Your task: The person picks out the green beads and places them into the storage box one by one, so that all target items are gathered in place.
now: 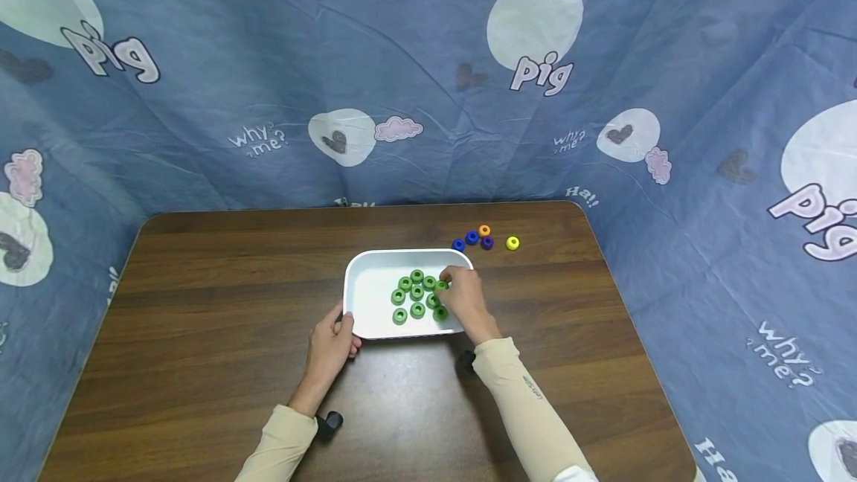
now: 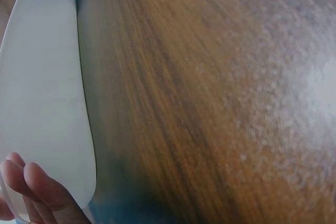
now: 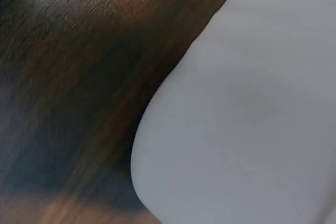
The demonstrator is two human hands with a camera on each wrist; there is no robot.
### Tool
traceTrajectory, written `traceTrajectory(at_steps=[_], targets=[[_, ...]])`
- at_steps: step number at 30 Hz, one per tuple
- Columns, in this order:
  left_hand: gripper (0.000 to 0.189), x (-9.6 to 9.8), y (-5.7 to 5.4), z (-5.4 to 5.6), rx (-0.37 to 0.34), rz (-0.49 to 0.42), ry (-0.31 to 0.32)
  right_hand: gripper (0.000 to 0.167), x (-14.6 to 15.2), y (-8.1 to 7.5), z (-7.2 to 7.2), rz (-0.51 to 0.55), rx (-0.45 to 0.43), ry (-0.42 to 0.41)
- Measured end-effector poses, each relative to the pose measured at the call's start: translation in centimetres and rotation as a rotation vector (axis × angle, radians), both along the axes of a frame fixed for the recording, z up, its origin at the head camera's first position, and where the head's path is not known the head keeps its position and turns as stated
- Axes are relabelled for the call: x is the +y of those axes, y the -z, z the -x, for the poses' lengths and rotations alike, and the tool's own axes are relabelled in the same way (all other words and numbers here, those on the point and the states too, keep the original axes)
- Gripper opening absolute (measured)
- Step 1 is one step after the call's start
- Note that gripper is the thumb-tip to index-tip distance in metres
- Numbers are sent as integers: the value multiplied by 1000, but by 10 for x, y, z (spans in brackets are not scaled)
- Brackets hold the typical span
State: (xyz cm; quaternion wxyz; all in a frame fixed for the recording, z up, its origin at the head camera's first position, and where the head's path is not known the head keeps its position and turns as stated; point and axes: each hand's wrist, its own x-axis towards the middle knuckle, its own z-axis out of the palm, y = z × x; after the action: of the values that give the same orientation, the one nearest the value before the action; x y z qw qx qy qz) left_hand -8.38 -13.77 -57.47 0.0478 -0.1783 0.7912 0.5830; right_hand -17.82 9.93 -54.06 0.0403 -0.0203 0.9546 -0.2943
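Note:
A white tray (image 1: 368, 296) lies on the table with several green ring-shaped beads (image 1: 417, 293) spread over its middle and right part. My left hand (image 1: 329, 348) grips the tray's near left corner, thumb over the rim; its curled fingers (image 2: 50, 184) show against the tray's outer wall (image 2: 42, 77) in the left wrist view. Inside the tray's right end, my right hand (image 1: 466, 301) pinches a green bead (image 1: 442, 286) between thumb and fingers. Only the tray's outer side (image 3: 236, 129) and the tabletop appear in the right wrist view, with the fingers out of sight.
Behind the tray's far right corner lie a few blue beads (image 1: 472, 237), a purple bead (image 1: 487, 242), an orange bead (image 1: 484, 230) and a yellow bead (image 1: 512, 243). The brown wooden table (image 1: 221, 281) ends at a blue printed cloth (image 1: 415, 80) along the back and sides.

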Motion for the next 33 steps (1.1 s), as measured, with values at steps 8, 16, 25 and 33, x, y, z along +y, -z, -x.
traceTrajectory(at_steps=[8,16,25,33], targets=[[54,-2,-1,-1,-19,15,2,20,-10,4,5,33,-33,22],[52,-3,0,0,-2,11,-2,23,-20,11,9,40,-90,45],[53,-3,1,4,7,15,-1,25,-20,9,9,39,-82,44],[55,-19,3,3,22,28,-29,20,-4,-1,2,167,114,53]])
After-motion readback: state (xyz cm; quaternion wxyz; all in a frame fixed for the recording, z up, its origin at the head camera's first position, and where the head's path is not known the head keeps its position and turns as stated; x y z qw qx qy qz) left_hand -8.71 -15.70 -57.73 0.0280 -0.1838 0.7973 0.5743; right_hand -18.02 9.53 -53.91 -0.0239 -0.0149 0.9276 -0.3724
